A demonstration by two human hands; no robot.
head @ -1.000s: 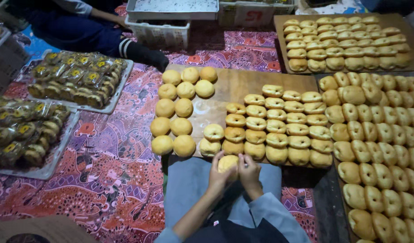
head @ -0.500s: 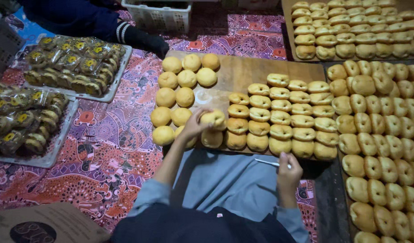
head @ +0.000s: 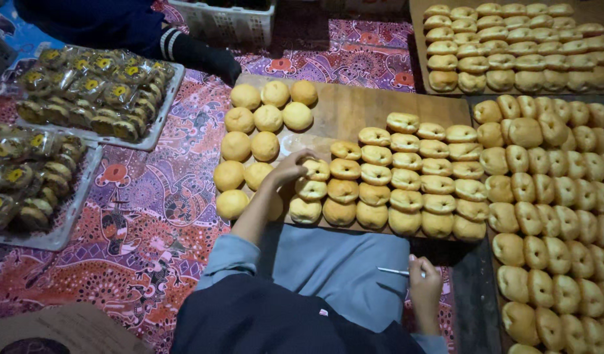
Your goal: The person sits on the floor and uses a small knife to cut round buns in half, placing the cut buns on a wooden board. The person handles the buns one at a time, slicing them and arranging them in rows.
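A: Left hand?
B: Reaching forward over the wooden board, fingers curled loosely, resting on a split bun at the left end of the sliced rows. Gripping or merely touching: cannot tell.

A: Right hand?
B: Low beside the lap, closed around a thin pale tool, tip pointing left. Kind of tool too small to tell.

A: Edges and room?
B: Bare board open behind the rows, between the round buns and the sliced buns. Front edge of board filled right to the lip, against the grey lap. Right edge tight against a dark tray of buns, nearly touching. Left edge open onto patterned cloth.

A: Surface and surroundings?
B: Floor covered in a purple and red patterned cloth. 2 metal trays of wrapped buns well to the left. Another board of buns at far right. White crate at the back. Another person's dark-socked foot beside the board's far left corner. Dim, warm light.
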